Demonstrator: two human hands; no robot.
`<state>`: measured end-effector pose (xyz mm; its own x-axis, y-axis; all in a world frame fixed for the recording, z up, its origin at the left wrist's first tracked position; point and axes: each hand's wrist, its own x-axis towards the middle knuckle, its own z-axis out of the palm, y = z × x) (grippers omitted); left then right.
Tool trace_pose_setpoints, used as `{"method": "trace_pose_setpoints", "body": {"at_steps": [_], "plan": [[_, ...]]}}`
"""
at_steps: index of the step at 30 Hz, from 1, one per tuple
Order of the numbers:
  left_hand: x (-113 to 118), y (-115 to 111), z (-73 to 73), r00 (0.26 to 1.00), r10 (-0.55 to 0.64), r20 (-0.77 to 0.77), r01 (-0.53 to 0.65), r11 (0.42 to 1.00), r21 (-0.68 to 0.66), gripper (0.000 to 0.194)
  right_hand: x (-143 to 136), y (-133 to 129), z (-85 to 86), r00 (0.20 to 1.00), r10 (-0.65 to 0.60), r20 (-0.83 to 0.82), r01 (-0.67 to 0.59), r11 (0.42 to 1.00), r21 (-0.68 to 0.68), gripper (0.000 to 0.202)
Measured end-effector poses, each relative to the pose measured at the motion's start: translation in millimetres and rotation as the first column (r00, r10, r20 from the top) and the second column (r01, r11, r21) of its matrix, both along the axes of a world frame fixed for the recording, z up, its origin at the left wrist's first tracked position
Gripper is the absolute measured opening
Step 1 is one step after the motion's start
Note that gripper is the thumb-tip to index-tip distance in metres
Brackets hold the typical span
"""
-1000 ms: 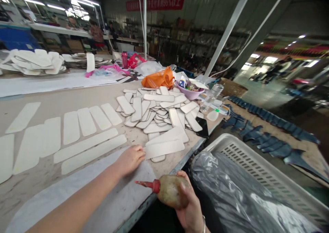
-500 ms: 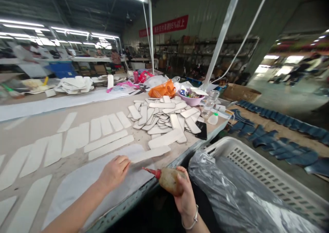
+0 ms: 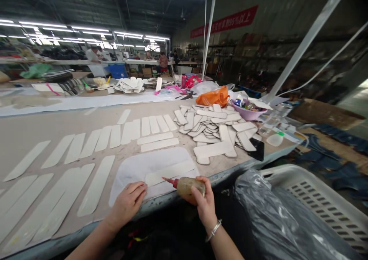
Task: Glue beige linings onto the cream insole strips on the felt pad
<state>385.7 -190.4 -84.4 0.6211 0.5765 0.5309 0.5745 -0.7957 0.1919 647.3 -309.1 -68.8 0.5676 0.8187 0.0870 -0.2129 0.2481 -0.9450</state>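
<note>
A squeeze bottle with a red pointed nozzle and brownish contents is gripped in my right hand. Its tip points left, over a white strip with rounded corners. That strip lies on a white sheet near the table's front edge. My left hand rests at the sheet's near side, fingers bent and close together, their tips at the strip's left end. Farther right is a heap of similar dark-edged pieces, the closest a broad white piece.
Rows of white strips cover the table's left side. Beyond the heap are an orange bag and a pink basin. A black phone-like slab and a small green-capped bottle lie rightward. Grey plastic hangs over a white basket.
The view has swung left. The strip has been lowered flat onto the sheet, with my left hand at its end. The bottle stays in my right hand, its nozzle now over the strip.
</note>
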Motion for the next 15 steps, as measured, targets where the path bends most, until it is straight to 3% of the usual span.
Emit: {"method": "trace_pose_setpoints", "body": {"at_steps": [8, 15], "plan": [[0.6, 4.9, -9.4, 0.997, -0.069, -0.045, 0.064, 0.994, -0.092, 0.026, -35.4, 28.9, -2.4, 0.902, 0.018, 0.431, -0.011, 1.0, -0.018, 0.032], [-1.6, 4.8, -14.4, 0.996, -0.078, -0.051, 0.071, 0.989, -0.133, 0.025, -58.0, 42.7, -1.0, 0.812, 0.051, 0.582, -0.06, 0.998, -0.003, 0.03]]}}
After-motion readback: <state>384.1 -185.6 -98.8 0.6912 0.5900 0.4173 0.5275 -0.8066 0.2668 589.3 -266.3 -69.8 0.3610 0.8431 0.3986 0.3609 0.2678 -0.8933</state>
